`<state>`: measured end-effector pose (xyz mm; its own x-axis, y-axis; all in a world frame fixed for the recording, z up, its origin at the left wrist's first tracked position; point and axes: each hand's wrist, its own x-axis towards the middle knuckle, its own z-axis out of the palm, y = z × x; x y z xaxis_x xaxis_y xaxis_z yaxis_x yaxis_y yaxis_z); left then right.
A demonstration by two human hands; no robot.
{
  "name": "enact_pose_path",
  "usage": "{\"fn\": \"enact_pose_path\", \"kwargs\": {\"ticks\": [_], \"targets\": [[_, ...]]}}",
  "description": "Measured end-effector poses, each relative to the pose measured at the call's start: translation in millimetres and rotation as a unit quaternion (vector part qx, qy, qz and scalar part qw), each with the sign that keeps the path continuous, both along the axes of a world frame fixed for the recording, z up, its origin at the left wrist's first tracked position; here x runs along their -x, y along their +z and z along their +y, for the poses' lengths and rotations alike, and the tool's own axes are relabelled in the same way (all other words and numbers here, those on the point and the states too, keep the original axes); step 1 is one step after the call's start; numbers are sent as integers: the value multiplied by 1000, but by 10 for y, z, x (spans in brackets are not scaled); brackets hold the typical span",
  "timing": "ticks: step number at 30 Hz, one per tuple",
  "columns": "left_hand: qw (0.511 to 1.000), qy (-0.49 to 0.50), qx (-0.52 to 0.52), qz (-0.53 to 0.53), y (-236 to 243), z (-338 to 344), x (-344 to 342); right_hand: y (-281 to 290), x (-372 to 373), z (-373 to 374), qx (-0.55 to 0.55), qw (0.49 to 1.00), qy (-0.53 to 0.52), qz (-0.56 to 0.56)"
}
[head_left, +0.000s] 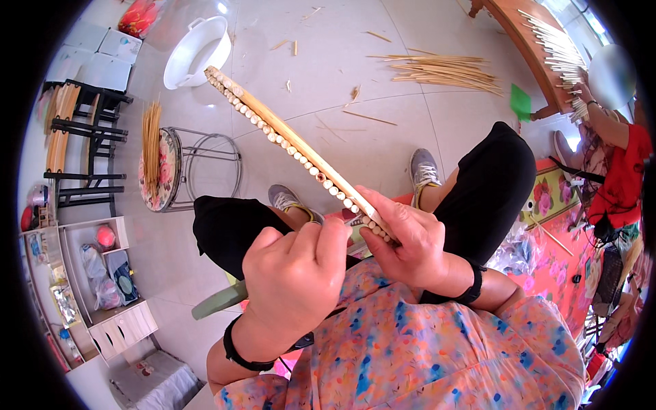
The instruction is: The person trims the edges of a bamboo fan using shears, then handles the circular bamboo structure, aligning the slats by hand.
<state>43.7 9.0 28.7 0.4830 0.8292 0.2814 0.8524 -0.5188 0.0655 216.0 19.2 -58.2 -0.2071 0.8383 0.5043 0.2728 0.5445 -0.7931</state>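
Right hand (413,239): grips the near end of a slanting strip (295,139) edged with round pale ends
Left hand (294,273): curled just beside the strip; its grasp is hidden
Stool (168,164): floral seat, thin sticks (151,147) across it
Floor (396,143): stick pile (444,70), white basin (196,51)
Wooden bench (523,51): pale sticks (557,51) on top

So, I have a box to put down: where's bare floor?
Bare floor: one patch bordered by the storage unit, round stool and left knee; another between the stick pile and right shoe. Crowded: the stool, bearing a stick bundle; the wooden bench, lined with sticks; between the knees, the right hand holding joined sticks.
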Motion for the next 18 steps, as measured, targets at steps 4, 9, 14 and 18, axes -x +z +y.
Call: {"fn": "enact_pose_path", "kwargs": {"ticks": [4,9,14,18], "targets": [[997,41,35,-55,103,-16,-26,32,-5,46,13,1000,7,-15],[997,46,22,-53,68,22,-13,-2,-14,38,21,1000,-9,-15],[999,18,-1,-30,2,55,-25,-15,-4,61,3,1000,-12,-1],[1000,30,-3,-4,0,40,-54,-14,-3,62,-1,1000,-6,-5]]}}
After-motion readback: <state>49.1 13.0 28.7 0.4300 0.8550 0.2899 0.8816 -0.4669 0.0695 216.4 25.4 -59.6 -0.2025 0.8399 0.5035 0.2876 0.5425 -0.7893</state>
